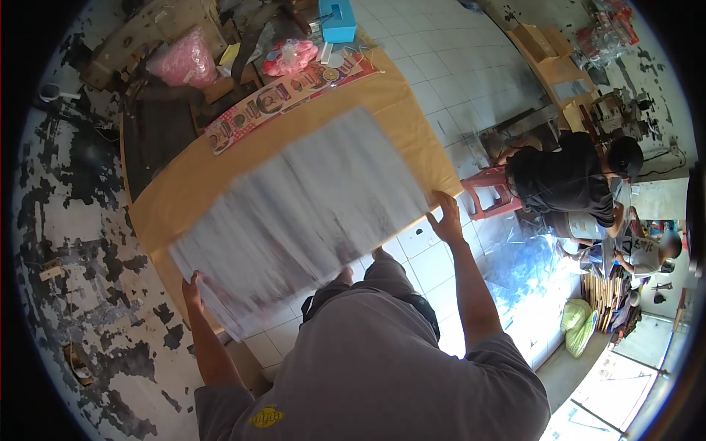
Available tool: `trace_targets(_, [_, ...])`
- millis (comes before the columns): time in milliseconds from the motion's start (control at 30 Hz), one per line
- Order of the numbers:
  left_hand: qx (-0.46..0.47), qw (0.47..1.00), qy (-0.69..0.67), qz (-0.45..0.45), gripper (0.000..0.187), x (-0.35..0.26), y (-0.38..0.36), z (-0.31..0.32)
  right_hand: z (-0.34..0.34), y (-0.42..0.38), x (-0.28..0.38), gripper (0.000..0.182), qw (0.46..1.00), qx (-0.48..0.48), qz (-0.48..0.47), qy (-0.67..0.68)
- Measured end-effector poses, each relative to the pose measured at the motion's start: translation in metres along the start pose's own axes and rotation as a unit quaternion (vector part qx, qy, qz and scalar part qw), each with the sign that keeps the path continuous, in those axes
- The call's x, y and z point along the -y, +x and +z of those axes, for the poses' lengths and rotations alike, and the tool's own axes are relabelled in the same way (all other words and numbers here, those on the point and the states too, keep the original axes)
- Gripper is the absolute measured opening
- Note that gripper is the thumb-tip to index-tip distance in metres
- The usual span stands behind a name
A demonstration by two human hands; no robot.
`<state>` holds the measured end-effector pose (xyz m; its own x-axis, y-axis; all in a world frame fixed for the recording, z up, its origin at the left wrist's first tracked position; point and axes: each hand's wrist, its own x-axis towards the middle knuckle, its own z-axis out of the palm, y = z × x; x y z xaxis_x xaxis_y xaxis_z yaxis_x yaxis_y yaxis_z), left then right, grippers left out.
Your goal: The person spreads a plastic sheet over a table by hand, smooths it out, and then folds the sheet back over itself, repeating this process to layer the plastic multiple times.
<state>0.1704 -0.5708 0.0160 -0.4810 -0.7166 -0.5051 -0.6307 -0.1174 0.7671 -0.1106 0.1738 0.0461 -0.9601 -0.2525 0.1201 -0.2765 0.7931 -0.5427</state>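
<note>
A large grey-white sheet (309,198), streaked by motion blur, stretches between my two hands. It lies slanted over the tan-covered table (412,110), and its near edge hangs past the table edge towards my body. My left hand (193,290) grips the sheet's left edge. At the right corner, my right hand (446,219) pinches the edge with thumb and fingers. Behind the sheet lies a red and cream printed strip (283,99) with pictures of food on it.
Pink bags (184,59) and a blue box (337,20) sit at the table's far side. To the right, a person in black (562,173) sits by a red stool (489,192); another person (643,253) is farther off. A peeling wall (88,213) stands left.
</note>
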Motion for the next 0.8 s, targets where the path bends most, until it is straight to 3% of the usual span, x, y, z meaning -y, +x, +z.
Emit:
trace_targets(167, [0.0, 1.0, -0.016, 0.022, 0.059, 0.01, 0.007, -0.003, 0.02, -0.004, -0.021, 0.063, 0.999, -0.05, -0.008, -0.005])
trace_targets(433, [0.026, 0.999, -0.037, 0.022, 0.06, 0.025, 0.018, -0.008, 0.035, 0.025, 0.002, 0.064, 0.988, -0.14, -0.001, -0.069])
trace_targets(533, [0.018, 0.998, -0.032, 0.041, 0.057, 0.025, 0.02, -0.007, 0.04, 0.042, 0.001, 0.047, 0.987, -0.126, -0.006, -0.101])
trace_targets(633, [-0.003, 0.998, -0.014, 0.053, 0.056, 0.018, 0.009, -0.001, 0.025, 0.071, 0.012, 0.043, 0.986, -0.113, -0.095, -0.084])
trace_targets(733, [-0.001, 0.998, -0.023, 0.051, 0.054, 0.015, 0.001, 0.004, -0.041, 0.086, 0.065, 0.056, 0.951, -0.216, -0.191, -0.116])
trace_targets(800, [0.001, 0.996, -0.039, 0.078, 0.053, 0.019, 0.007, 0.015, -0.053, 0.088, 0.068, 0.064, 0.928, -0.339, -0.135, -0.078])
